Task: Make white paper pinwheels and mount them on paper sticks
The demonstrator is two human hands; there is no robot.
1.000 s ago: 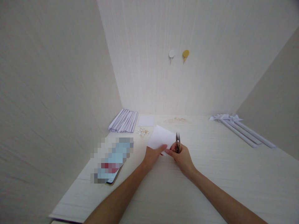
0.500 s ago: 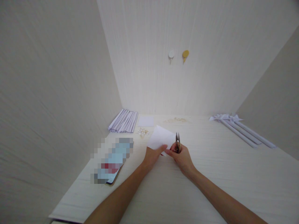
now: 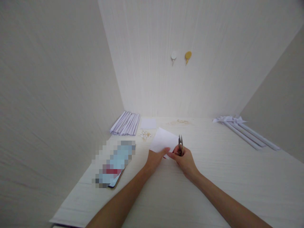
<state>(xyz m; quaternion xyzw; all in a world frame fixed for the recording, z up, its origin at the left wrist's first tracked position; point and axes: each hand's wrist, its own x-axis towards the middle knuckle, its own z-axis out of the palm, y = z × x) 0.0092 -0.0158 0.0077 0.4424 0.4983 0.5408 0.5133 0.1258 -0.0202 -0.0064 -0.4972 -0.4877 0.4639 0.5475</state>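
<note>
— How do the two arms lie?

— Both forearms come in from the bottom edge and converge toward the middle of the table (image 3: pixel 213 177), meeting at a white sheet of paper (image 3: pixel 163 140). The left hand (image 3: pixel 155 160) lies low, palm down, its fingers stretched forward onto the near edge of the sheet. The right hand (image 3: pixel 184 161) sits just beside it, wrist bent slightly inward, so the fingertips of both hands nearly touch at the paper's near corner.

— And what is in the right hand?

— It is closed around a small pair of snips (image 3: pixel 180 144), the blades pointing up and away from the person, standing just past the right edge of the sheet. The blade tips look close together. The left hand pinches the paper's edge rather than gripping anything else.

— Where is the sheet itself?

— Flat or nearly flat on the table, centre, turned at an angle, its far corner toward the wall.

— What else is about?

— A fan of folded white strips (image 3: pixel 125 123) at the back left, a small white square (image 3: pixel 148 123) beside it, tiny pale scraps (image 3: pixel 145 135) near the sheet, long rolled paper sticks (image 3: pixel 247 134) at the right, a blurred flat item (image 3: pixel 115 163) at the left, and two small hooks (image 3: pixel 180 56) on the wall.
</note>
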